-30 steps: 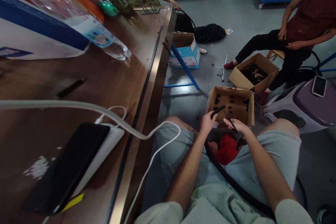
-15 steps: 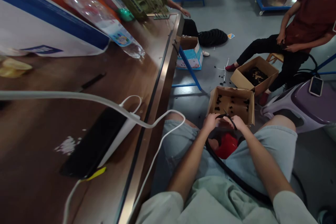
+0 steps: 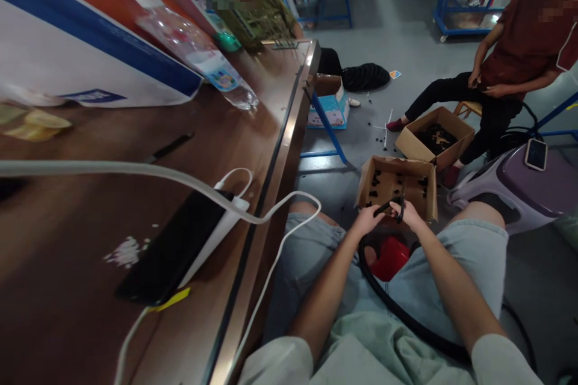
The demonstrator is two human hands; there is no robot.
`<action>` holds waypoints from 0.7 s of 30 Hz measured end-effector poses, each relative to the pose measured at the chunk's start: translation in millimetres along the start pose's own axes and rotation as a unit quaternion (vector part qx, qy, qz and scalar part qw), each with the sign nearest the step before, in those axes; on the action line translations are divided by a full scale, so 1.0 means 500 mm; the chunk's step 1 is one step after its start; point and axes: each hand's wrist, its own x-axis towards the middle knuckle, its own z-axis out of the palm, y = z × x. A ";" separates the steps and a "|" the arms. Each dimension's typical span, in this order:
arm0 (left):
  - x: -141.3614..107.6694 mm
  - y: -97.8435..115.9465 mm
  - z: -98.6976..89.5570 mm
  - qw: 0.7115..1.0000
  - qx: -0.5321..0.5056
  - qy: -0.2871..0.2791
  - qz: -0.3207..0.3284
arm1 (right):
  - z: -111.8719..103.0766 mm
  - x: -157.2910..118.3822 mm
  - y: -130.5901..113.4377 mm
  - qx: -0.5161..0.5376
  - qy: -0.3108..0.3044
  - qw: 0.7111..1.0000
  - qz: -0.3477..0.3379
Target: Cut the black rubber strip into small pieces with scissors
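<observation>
Over the near edge of an open cardboard box (image 3: pixel 365 183), my left hand (image 3: pixel 368 221) is closed on the end part of a black hose (image 3: pixel 401 307). The hose curves from there across my lap to the right. Close beside it, my right hand (image 3: pixel 410 216) grips a small black tool (image 3: pixel 401 209) that looks like snips or scissors; its tip is too small to make out. Small black pieces (image 3: pixel 374 180) lie in the box below. Under my hands, between my legs, is a red object (image 3: pixel 392 257).
At left is a brown table (image 3: pixel 217 144) with a bottle (image 3: pixel 217 72), a phone (image 3: pixel 171 246), a knife (image 3: pixel 171 145) and a white cable (image 3: pixel 171 173) that hangs over the edge. A seated co-worker (image 3: pixel 519 54) is behind a second box (image 3: pixel 456 147). A purple stool (image 3: pixel 510 180) stands at right.
My right hand has turned the black tool more upright and brought it nearer the left hand. The left hand has shifted slightly, still on the hose. The whole view has moved a little.
</observation>
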 end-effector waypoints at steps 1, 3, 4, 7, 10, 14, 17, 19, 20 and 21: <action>-0.001 0.001 0.001 1.000 -0.020 -0.004 0.018 | 0.003 -0.001 -0.002 0.009 0.011 1.000 -0.007; -0.002 0.001 0.003 0.996 -0.074 -0.018 0.055 | 0.004 -0.002 -0.011 0.018 0.035 0.999 -0.021; -0.003 0.001 0.005 0.992 -0.100 -0.027 0.069 | 0.002 -0.002 -0.018 0.022 0.046 0.998 -0.029; -0.004 0.006 0.011 0.987 -0.137 -0.055 0.063 | -0.022 0.006 -0.045 0.032 0.095 0.993 -0.059; -0.008 0.025 0.010 0.984 -0.154 -0.092 0.017 | -0.073 0.019 -0.079 0.068 0.221 0.964 -0.133; -0.037 0.089 0.003 0.984 -0.135 -0.112 0.024 | -0.136 0.018 -0.113 0.097 0.349 0.902 -0.233; -0.096 0.178 0.031 0.996 -0.012 -0.008 0.089 | -0.167 0.006 -0.145 0.066 0.373 0.885 -0.270; -0.152 0.249 0.077 0.978 0.037 -0.007 0.204 | -0.197 0.004 -0.187 0.049 0.375 0.881 -0.285; -0.182 0.283 0.104 0.958 0.053 -0.032 0.279 | -0.220 0.004 -0.218 0.038 0.381 0.875 -0.295; -0.211 0.314 0.130 0.935 0.068 -0.054 0.345 | -0.249 0.004 -0.256 0.014 0.388 0.867 -0.311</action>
